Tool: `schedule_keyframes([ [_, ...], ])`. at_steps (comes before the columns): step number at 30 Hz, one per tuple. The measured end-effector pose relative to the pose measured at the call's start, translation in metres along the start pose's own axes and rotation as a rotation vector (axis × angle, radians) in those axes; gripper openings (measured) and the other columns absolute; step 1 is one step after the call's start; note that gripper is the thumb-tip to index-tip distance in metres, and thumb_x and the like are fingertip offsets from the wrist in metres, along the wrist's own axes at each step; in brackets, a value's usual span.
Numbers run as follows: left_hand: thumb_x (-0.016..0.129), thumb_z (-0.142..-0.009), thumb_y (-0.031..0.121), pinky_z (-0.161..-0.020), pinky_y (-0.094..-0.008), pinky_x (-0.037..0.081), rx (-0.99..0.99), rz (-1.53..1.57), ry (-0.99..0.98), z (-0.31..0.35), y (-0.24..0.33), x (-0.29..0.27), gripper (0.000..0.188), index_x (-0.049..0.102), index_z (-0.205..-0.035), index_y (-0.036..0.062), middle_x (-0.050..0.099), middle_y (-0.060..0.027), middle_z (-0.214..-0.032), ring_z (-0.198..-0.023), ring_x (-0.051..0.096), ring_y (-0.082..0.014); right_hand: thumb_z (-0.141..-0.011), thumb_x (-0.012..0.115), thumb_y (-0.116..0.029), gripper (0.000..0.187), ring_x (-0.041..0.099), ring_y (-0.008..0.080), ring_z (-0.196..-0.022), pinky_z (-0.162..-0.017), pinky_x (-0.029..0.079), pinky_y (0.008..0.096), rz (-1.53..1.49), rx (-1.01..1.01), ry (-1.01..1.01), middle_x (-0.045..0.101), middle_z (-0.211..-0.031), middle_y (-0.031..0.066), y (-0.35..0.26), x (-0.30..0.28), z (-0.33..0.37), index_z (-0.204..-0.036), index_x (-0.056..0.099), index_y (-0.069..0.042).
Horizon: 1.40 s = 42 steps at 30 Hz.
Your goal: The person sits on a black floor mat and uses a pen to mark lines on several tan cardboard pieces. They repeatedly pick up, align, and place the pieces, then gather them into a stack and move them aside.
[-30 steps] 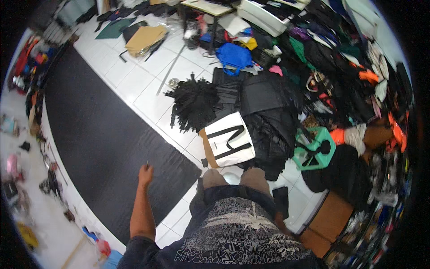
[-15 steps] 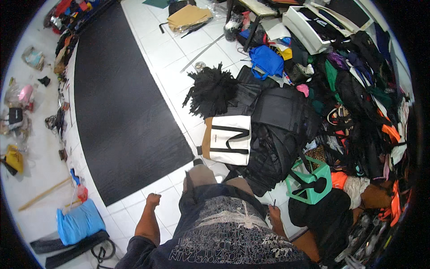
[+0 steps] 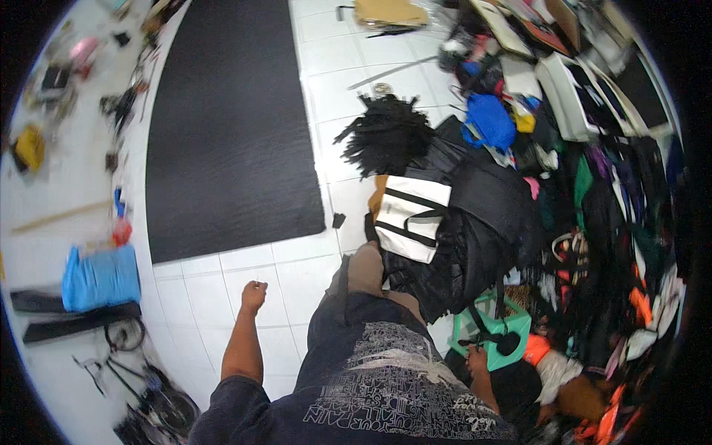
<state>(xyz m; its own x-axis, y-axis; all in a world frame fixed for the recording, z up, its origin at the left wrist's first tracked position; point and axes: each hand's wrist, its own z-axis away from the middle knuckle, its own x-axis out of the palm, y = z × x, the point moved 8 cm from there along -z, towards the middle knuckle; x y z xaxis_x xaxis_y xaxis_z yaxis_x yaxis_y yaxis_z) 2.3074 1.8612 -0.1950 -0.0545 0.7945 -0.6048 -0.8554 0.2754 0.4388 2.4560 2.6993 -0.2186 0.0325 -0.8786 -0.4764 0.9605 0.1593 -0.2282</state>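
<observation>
My left hand [image 3: 254,296] is raised over the white tiles, away from everything around it. Its fingers are curled together, with a tiny pale speck at the tips that is too small to name. My right hand [image 3: 477,360] is closed beside the mint-green plastic stool [image 3: 523,326]. A small dark thing pokes out of its fingers, too small to make out. Black straps lie across the stool. In front of my legs, a white tote bag [image 3: 404,215] with black handles and a brown end lies against a heap of black bags [image 3: 482,200].
A long black sheet [image 3: 230,133] covers the floor ahead and left. Beyond the tote is a bundle of black strips [image 3: 389,137]. Mixed clothes and bags [image 3: 593,222] pile up on the right, below a white box [image 3: 567,104]. A blue package [image 3: 104,274] sits at left.
The view has swung left, so floor things shift right, and a bicycle shows at lower left. My bent left leg has moved forward beside the tote. My right hand is now next to the stool.
</observation>
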Motion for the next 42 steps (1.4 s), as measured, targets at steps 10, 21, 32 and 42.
schedule_keyframes([
  [10, 0.061, -0.079, 0.018, -0.041, -0.0308, 0.039, -0.44, 0.211, 0.056, 0.171, -0.204, -0.008, 0.018, 0.056, -0.072, 0.0026, 0.054, -0.0057, -0.059, -0.047, 0.049, -0.0157, -0.089, 0.059, -0.038, 0.053, 0.06, 0.0391, -0.101, -0.085, 0.046, 0.0427, 0.34, -0.739, 0.257, 0.061, -0.109, 0.0276, -0.404, 0.036, 0.019, -0.112, 0.056, 0.009],
  [21, 0.061, -0.082, 0.024, -0.061, -0.037, 0.046, -0.163, 0.238, 0.035, 0.12, -0.169, -0.012, 0.026, 0.062, -0.075, -0.0005, 0.063, -0.0114, -0.067, -0.064, 0.059, -0.0206, -0.088, 0.059, -0.036, 0.044, 0.062, 0.0404, -0.094, -0.083, 0.047, 0.0459, 0.762, -0.979, 0.024, 0.064, -0.098, 0.0256, -0.416, 0.244, 0.079, -0.106, 0.061, 0.003],
  [32, 0.062, -0.08, 0.016, -0.04, -0.0311, 0.042, -0.39, 0.422, 0.183, 0.037, -0.276, -0.18, 0.018, 0.057, -0.084, -0.0009, 0.057, -0.0071, -0.064, -0.05, 0.052, -0.0157, -0.084, 0.065, -0.042, 0.064, 0.061, 0.0354, -0.103, -0.086, 0.048, 0.0404, 0.876, -0.53, -0.128, 0.063, -0.11, 0.0266, -0.259, 0.342, 0.103, -0.118, 0.055, 0.01],
  [42, 0.063, -0.082, 0.026, -0.051, -0.0302, 0.045, -0.115, 0.462, 0.245, 0.029, -0.212, -0.219, 0.028, 0.062, -0.095, 0.0009, 0.063, -0.009, -0.074, -0.061, 0.057, -0.0152, -0.082, 0.064, -0.045, 0.059, 0.059, 0.0356, -0.109, -0.092, 0.046, 0.0417, 0.843, -0.604, -0.075, 0.06, -0.116, 0.0266, -0.322, 0.389, 0.117, -0.113, 0.061, 0.006],
])
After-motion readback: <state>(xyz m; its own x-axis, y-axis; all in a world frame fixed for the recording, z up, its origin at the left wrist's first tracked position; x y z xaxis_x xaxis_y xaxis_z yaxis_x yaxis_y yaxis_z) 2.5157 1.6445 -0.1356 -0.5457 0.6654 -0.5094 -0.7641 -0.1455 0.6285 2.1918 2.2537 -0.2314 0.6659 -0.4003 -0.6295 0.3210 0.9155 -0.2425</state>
